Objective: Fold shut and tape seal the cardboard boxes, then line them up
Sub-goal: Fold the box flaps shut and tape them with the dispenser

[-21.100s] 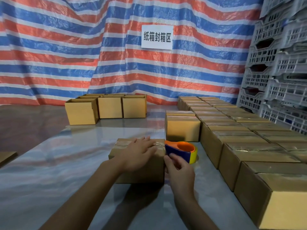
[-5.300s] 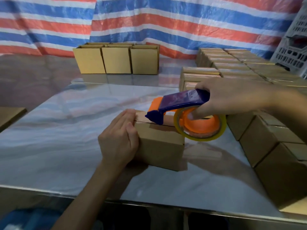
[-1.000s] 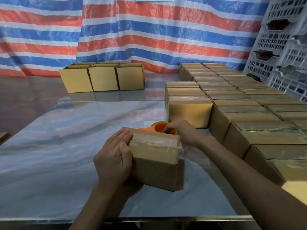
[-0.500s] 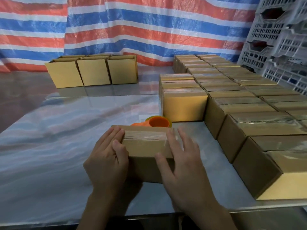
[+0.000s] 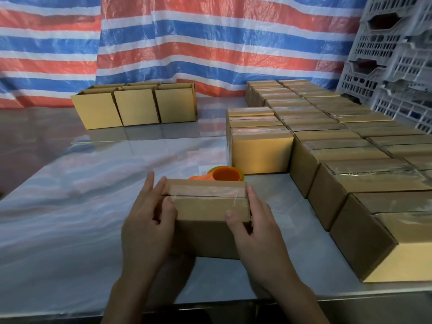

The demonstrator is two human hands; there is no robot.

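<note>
A small cardboard box (image 5: 208,208) with clear tape along its top seam sits on the shiny table near the front edge. My left hand (image 5: 148,224) grips its left end, fingers along the side and thumb over the top. My right hand (image 5: 256,230) grips its right end, thumb on the front edge. An orange tape dispenser (image 5: 225,175) lies on the table just behind the box, partly hidden by it.
Rows of sealed boxes (image 5: 346,157) fill the table's right side, the nearest column a hand's width from the held box. Three open boxes (image 5: 138,108) stand at the back left. Grey plastic crates (image 5: 397,66) are stacked at the far right. The table's front edge (image 5: 70,312) is close.
My right hand put the tape dispenser down behind the box, lay flat on the box's top, then slid to grip its right end. My left hand stayed on the left end.
</note>
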